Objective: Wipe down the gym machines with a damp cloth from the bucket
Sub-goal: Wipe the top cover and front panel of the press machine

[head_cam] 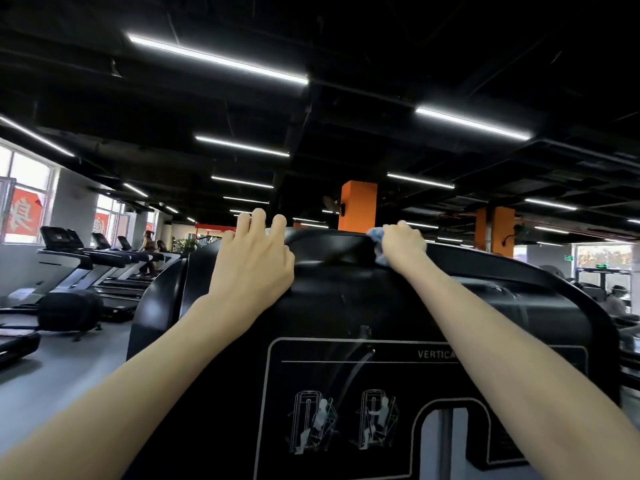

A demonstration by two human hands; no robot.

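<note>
A tall black gym machine [346, 306] fills the middle of the view, with an instruction panel of white line drawings low on its cover. My left hand [252, 258] lies flat on the cover's top left, fingers spread and curled over the upper edge. My right hand [403, 242] is closed on a light blue cloth [378, 237], pressing it against the machine's top rim. Only bits of the cloth show beside my fingers. No bucket is in view.
A row of treadmills [104, 258] runs along the windows at the left, with a person [148, 251] on one far off. A black exercise bike [69, 315] stands on the grey floor. Orange pillars [356, 206] rise behind the machine. More equipment sits at the right.
</note>
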